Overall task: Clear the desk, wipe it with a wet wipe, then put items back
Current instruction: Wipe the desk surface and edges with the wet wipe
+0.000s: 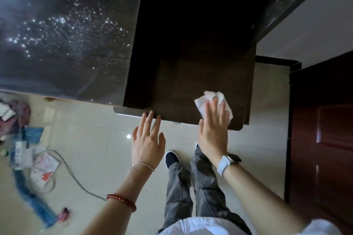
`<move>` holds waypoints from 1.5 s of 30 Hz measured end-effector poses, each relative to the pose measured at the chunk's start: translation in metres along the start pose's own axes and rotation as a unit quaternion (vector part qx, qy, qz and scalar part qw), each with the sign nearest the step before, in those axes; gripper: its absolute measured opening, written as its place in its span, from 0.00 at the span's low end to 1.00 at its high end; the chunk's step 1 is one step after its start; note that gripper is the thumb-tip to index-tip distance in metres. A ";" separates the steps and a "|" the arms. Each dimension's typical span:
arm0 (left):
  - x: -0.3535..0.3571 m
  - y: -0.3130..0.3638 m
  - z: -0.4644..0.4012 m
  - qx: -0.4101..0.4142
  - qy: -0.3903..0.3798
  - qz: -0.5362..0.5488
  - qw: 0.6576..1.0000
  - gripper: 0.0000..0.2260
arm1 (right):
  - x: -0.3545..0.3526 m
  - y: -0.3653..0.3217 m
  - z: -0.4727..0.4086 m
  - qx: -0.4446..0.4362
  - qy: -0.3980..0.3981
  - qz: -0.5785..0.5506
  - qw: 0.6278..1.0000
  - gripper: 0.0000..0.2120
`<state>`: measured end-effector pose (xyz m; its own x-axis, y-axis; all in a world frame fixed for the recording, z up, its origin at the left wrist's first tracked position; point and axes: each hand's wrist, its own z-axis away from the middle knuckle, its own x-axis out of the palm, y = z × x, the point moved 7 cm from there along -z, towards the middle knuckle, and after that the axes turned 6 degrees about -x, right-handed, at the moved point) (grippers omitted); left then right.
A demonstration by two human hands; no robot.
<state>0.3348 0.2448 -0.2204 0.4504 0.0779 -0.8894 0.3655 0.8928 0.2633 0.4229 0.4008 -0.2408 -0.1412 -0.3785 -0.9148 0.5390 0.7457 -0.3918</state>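
Note:
A dark brown desk (191, 59) fills the upper middle of the head view, bare on top. My right hand (214, 129) lies flat with straight fingers on a white wet wipe (212, 100), pressing it onto the desk near its front right corner. My left hand (148, 141) is spread open, its fingertips touching the desk's front edge to the left of the wipe.
A glossy dark surface with bright specks (63, 30) adjoins the desk on the left. Several items, papers and a cable (34, 160) lie on the pale tiled floor at left. A reddish-brown door (322, 139) stands at right. My legs and shoe (172, 158) are below.

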 end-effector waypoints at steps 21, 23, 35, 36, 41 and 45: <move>-0.016 -0.147 0.076 -0.192 0.058 0.257 0.945 0.17 | 0.052 -0.182 -0.007 -0.302 -0.058 0.133 0.942 0.22; -0.021 -0.156 0.084 -0.206 0.063 0.275 0.937 0.17 | 0.059 -0.204 -0.010 -0.285 -0.077 0.113 0.949 0.21; -0.108 -0.193 0.112 -0.254 0.141 0.367 0.884 0.14 | -0.056 -0.275 0.009 -0.135 -0.098 -0.347 0.923 0.22; -0.118 -0.190 0.109 -0.249 0.149 0.369 0.883 0.14 | -0.074 -0.272 0.004 -0.140 -0.053 -0.356 0.922 0.23; -0.184 -0.168 0.074 -0.187 0.199 0.339 0.900 0.14 | -0.124 -0.251 -0.057 -0.100 0.088 -0.283 0.950 0.22; -0.229 -0.154 0.021 -0.119 0.213 0.284 0.927 0.14 | -0.098 -0.250 -0.097 -0.128 0.048 -0.121 0.983 0.19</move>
<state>0.1925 0.0801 -0.0490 0.1346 0.6885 -0.7127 -0.0447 0.7227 0.6897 0.2212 0.3044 -0.0623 -0.3233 -0.5172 -0.7925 0.2557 0.7586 -0.5993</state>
